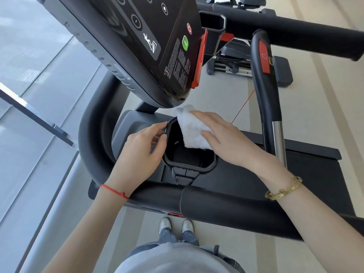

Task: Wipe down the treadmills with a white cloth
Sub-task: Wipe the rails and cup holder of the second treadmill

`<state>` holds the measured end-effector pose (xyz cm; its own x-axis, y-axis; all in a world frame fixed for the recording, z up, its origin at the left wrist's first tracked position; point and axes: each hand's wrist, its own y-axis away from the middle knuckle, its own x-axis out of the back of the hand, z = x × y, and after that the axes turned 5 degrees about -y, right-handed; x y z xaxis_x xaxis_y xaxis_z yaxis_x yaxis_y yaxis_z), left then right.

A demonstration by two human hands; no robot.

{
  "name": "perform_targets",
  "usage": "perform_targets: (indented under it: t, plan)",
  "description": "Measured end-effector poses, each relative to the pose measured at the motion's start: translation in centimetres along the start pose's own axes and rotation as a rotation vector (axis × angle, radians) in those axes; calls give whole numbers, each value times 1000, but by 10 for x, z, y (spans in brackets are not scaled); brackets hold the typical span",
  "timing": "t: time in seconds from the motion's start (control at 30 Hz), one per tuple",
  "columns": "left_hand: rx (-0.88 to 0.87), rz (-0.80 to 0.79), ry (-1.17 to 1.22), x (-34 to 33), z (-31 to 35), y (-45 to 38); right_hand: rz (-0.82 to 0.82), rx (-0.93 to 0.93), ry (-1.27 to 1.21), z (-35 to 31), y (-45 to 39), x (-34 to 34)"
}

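The glossy black console (pixel 157 42) carries a green oval button (pixel 185 43), a red octagonal one (pixel 189 29), a white runner pictogram (pixel 150 42) and a block of warning print too small to read. Below it, the right hand (pixel 226 138) grips a folded white cloth (pixel 192 131), soft and fluffy, fingers curled over it at the rim of the octagonal cup holder (pixel 189 154). The left hand (pixel 141 150) pinches that matte rim with curled fingertips. A padded black handlebar (pixel 216 201) runs across in front; a chrome sensor grip (pixel 278 138) shines on the upright bar.
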<state>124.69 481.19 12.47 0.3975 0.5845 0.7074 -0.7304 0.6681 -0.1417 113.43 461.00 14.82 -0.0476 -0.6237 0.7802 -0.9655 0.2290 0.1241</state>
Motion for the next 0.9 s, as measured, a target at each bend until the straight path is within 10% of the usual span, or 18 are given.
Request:
perform_targets:
  t: [0.9]
  plan:
    - [-67, 39, -105, -4, -2, 1, -34, -74, -126, 7, -12, 0]
